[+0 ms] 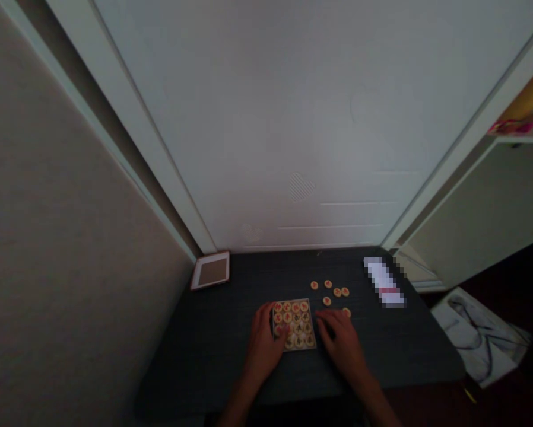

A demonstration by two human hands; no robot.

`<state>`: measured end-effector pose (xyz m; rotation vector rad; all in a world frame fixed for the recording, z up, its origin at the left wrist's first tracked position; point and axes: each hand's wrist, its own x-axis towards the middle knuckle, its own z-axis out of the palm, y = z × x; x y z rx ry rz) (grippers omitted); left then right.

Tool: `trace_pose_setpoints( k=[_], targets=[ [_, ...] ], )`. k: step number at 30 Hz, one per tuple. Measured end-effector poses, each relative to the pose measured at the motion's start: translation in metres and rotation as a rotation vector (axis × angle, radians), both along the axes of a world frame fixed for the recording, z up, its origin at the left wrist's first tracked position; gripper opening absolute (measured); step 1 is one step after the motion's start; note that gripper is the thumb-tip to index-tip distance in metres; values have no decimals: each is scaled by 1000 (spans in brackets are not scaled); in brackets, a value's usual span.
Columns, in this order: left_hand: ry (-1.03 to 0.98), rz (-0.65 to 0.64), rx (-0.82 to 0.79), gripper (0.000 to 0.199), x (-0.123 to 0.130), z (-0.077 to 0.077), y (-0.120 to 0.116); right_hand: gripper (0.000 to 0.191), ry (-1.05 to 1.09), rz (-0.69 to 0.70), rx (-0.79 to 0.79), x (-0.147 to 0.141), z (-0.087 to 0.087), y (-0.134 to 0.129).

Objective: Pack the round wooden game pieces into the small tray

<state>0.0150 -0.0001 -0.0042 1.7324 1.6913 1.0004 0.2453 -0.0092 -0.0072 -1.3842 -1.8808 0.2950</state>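
Note:
A shallow square box [312,332] lies on the dark table, filled with rows of round xiangqi pieces [296,307], some with red characters and some with dark ones. My left hand [265,341] grips the box's left side, its thumb laid across the pieces and hiding a few of them. Just off the right edge is my right hand [341,339], fingers loosely bent and apart, with nothing visible in it. Beyond that hand several loose pieces with red marks are scattered, among them one piece [327,301] near the box and another [346,312] by my knuckles.
The dark table [204,356] backs onto a white panel [266,118]. A brown-rimmed lid or tray [211,270] sits at its far left corner. At the far right is a pixelated pale object [384,283]. Off the table's right side stands a white box [480,338].

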Motion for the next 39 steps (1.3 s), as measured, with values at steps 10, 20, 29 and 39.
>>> trace_pose_setpoints(
  k=[10,20,29,39],
  targets=[
    [-43,-29,-31,51,-6,-1,0,26,-122,-140,-39,62,9,55],
    [-88,86,141,25,-17,31,4,15,-140,-65,-129,47,18,106],
    [-367,2,-86,31,7,49,1,21,-46,46,-127,27,43,64],
    [-712,-244,-303,32,47,54,-2,29,186,257,-100,-17,54,1]
  ],
)
